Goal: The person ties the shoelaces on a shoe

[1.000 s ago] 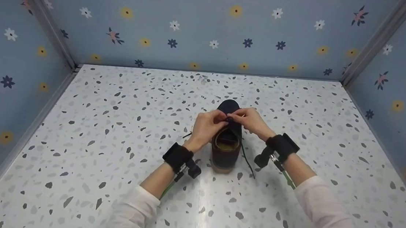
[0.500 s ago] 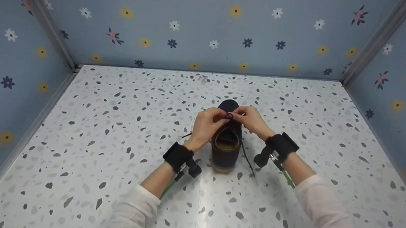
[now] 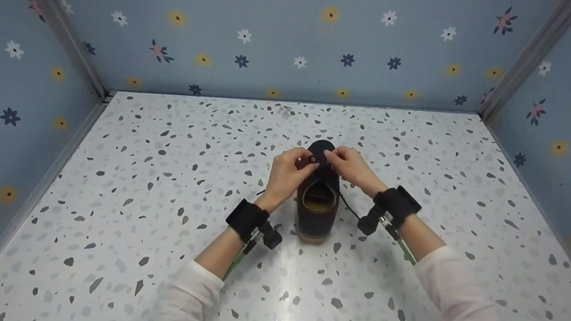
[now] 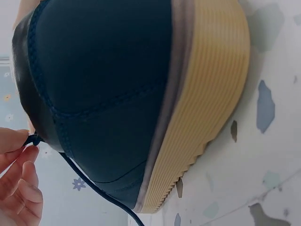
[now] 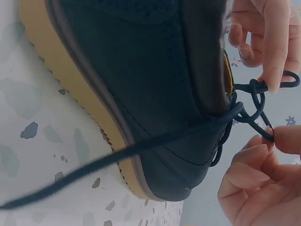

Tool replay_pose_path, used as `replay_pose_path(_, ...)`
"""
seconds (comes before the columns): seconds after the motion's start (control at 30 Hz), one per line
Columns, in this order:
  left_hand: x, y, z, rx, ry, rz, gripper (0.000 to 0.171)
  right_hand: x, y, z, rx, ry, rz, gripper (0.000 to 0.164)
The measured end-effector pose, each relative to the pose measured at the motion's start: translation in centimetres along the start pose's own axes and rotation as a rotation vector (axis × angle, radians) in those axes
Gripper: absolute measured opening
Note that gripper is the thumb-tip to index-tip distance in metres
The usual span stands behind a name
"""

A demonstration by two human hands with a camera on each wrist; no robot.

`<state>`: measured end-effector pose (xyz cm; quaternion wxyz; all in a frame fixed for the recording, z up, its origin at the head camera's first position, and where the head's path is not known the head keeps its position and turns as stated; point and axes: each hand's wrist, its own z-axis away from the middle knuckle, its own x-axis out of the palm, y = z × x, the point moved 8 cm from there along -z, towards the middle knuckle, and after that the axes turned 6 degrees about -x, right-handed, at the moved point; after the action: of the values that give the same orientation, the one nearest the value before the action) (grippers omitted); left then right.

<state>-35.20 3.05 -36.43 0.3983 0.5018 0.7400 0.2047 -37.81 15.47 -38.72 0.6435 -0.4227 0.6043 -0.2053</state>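
Observation:
A dark navy lace-up shoe (image 3: 317, 225) stands upright on the speckled surface, toe pointing away from me. Its tan ribbed sole (image 4: 211, 70) shows in the left wrist view. Over the laced front, my left hand (image 3: 285, 176) pinches a small loop of the dark shoelace (image 5: 256, 101) between thumb and finger. To its right, my right hand (image 3: 354, 167) pinches another part of the same lace; the right wrist view shows crossed, loose strands between both hands. One lace strand trails down the shoe's right side, and another hangs on the left.
White terrazzo-patterned surface (image 3: 155, 232) lies all round the shoe. Blue flowered panels (image 3: 275, 35) stand at the back and on both sides, joined by grey metal corner posts (image 3: 62, 22). Each wrist wears a black strap (image 3: 248, 220) with a small camera.
My fingertips were close together over the lace and have moved a little apart. The small loop shifted left with my left hand. The trailing right strand has been drawn inward.

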Motion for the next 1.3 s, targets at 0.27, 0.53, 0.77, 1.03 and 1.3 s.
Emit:
replay_pose_path(0.27,-0.1,-0.2,-0.1,-0.04,-0.025,0.036,0.011,0.2,-0.2,0.1,-0.043,-0.026,-0.025,0.032)
replay_pose_path(0.53,0.4,-2.0,-0.1,-0.093,-0.069,0.117,0.012,-0.3,0.1,0.2,-0.045,-0.005,-0.01,0.03)
replay_pose_path(0.77,4.9,-11.8,-0.4,-0.108,0.025,0.003,0.015,-0.7,0.2,0.4,-0.036,0.027,0.026,0.03)
replay_pose_path(1.03,3.3,-8.8,-0.1,-0.178,-0.068,0.029,0.02,-0.9,0.5,0.6,-0.035,0.022,-0.009,0.031)
replay_pose_path(1.3,3.1,-8.8,0.1,-0.217,-0.149,0.058,0.02,-1.3,1.1,0.5,-0.017,0.067,0.0,0.031)
